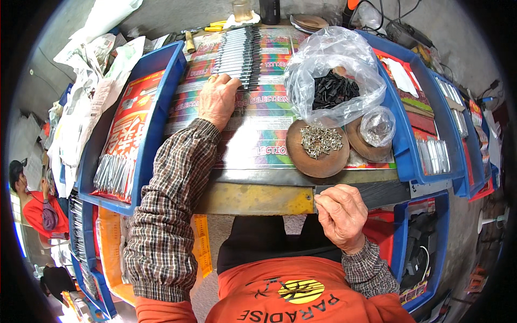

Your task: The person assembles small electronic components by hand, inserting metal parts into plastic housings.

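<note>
I'm reading a picking step: left hand (217, 100) resting at near end of slim metal rods (237, 52) rowed on printed table cover (253, 132), right hand (341, 216) sitting curled by table edge (258, 199), can't tell either's grip, next move probably needing a light single-rod pinch.

A grey wall (460, 40) stands behind a worn-edged worktable (253, 200) catching bright glare (236, 141), above pale floor (202, 293).

The slim silver rods (235, 54) lie flat on the counter (258, 176), placed closely side by side in one long row, which runs away from the person; their right ends look darker.
</note>
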Demonstrator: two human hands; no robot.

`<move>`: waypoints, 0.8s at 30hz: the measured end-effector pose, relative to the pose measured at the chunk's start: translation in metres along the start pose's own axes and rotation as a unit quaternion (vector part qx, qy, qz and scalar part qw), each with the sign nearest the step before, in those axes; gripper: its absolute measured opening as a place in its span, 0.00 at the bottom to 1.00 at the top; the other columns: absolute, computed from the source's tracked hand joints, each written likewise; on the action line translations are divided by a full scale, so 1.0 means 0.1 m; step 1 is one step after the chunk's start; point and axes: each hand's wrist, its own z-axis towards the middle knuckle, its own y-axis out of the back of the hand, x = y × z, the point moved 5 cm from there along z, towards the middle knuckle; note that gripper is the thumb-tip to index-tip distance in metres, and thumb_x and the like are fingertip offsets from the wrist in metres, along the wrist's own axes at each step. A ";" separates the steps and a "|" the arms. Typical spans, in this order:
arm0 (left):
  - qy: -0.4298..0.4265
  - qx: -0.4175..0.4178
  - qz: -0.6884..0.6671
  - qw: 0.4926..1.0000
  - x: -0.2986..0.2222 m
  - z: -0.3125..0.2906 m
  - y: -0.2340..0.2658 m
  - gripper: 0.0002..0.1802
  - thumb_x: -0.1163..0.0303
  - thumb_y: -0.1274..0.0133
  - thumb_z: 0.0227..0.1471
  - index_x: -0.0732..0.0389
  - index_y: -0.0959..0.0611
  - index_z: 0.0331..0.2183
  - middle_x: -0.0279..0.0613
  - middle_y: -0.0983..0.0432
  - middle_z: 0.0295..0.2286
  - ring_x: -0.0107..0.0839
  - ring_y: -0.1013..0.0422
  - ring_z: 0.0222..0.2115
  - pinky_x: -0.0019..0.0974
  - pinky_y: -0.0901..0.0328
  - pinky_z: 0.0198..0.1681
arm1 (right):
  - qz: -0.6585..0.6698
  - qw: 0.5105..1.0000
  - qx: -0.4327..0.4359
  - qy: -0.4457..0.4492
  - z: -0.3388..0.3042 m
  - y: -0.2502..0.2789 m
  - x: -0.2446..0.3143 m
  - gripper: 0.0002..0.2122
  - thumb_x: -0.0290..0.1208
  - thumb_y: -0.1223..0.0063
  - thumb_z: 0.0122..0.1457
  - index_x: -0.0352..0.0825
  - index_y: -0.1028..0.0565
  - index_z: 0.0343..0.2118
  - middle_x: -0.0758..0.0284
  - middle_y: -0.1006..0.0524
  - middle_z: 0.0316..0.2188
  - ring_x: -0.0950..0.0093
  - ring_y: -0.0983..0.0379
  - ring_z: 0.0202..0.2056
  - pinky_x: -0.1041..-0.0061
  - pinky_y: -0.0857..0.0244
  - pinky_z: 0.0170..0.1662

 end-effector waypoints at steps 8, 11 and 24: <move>-0.002 -0.023 -0.010 1.000 -0.09 -0.11 0.18 0.10 0.75 0.45 0.43 0.57 0.19 0.33 0.43 0.26 0.31 0.44 0.29 0.37 0.44 0.34 0.40 | 0.004 1.000 0.010 -0.001 0.01 -0.04 0.02 0.12 0.19 0.38 0.43 0.33 0.22 0.34 0.65 0.24 0.32 0.64 0.28 0.35 0.67 0.31 0.39; -0.032 -0.036 -0.049 0.998 -0.38 -0.23 0.36 0.08 0.74 0.45 0.42 0.58 0.19 0.31 0.43 0.26 0.29 0.44 0.29 0.33 0.43 0.34 0.38 | -0.016 1.000 0.018 -0.001 -0.01 -0.02 0.00 0.12 0.19 0.40 0.44 0.33 0.22 0.34 0.64 0.25 0.32 0.63 0.28 0.35 0.66 0.31 0.38; 0.059 -0.014 0.136 0.989 0.07 -1.04 1.89 0.06 0.77 0.47 0.44 0.56 0.19 0.28 0.41 0.25 0.23 0.43 0.26 0.25 0.41 0.31 0.27 | 0.003 1.000 0.018 -0.013 0.02 -0.01 0.03 0.09 0.17 0.42 0.46 0.31 0.23 0.33 0.62 0.25 0.32 0.61 0.28 0.35 0.65 0.33 0.41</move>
